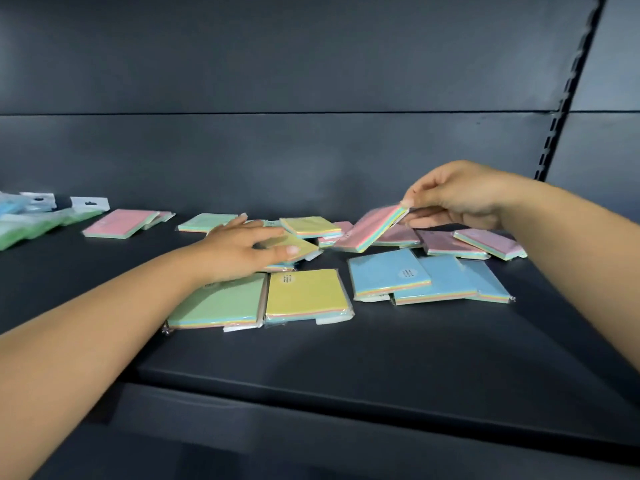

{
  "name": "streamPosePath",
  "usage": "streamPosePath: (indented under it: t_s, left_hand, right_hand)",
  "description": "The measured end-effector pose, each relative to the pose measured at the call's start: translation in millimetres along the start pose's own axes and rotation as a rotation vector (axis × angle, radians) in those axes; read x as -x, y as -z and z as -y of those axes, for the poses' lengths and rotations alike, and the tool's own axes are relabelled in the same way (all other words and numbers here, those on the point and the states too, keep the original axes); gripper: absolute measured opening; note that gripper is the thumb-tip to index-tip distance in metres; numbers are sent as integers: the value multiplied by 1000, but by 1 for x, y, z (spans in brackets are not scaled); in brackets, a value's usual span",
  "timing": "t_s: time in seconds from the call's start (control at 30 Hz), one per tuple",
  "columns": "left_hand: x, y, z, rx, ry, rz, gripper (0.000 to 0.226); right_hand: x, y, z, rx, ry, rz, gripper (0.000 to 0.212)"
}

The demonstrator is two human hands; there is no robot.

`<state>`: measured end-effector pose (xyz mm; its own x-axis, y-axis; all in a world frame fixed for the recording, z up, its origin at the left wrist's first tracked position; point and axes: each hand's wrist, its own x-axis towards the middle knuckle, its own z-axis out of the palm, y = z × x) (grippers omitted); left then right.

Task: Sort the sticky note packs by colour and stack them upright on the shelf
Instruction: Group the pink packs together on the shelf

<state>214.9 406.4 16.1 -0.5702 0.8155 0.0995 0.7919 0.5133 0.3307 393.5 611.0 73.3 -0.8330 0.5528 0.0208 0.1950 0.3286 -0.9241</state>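
Green packets (31, 223) at far left are cut off and blurred. Your left hand (242, 245) lies flat, fingers straight, on a yellow pack (294, 245), hiding most of it. Your right hand (453, 199) pinches a pink pack (372, 230), tilted above the shelf (311, 358).

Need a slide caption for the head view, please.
Right hand lifts a pink-topped pack; left hand rests on a yellow pack.

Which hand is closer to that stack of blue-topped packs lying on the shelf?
Right. The right hand hangs above and just behind the blue-topped packs, pinching a pink-topped pack. The left hand lies further off to their left, on a yellow-topped pack.
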Motion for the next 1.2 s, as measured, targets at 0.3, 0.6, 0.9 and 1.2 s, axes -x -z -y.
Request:
streamPosePath:
  t_s: [0.3, 0.6, 0.9, 1.2]
  left_hand:
    - [-19, 12, -77, 1079, 34, 82, 26]
    - [-59, 0, -134, 1151, -23, -173, 21]
    - [-122, -3, -76, 171, -47, 28, 40]
    - [-154, -14, -67, -269, 125, 383, 73]
  right_hand:
    - [17, -14, 13, -349, 214, -34, 18]
    - [17, -25, -1, -679, 130, -203, 15]
    - [4, 12, -31, -646, -48, -459, 20]
    - [-4, 19, -37, -642, -82, -483, 20]
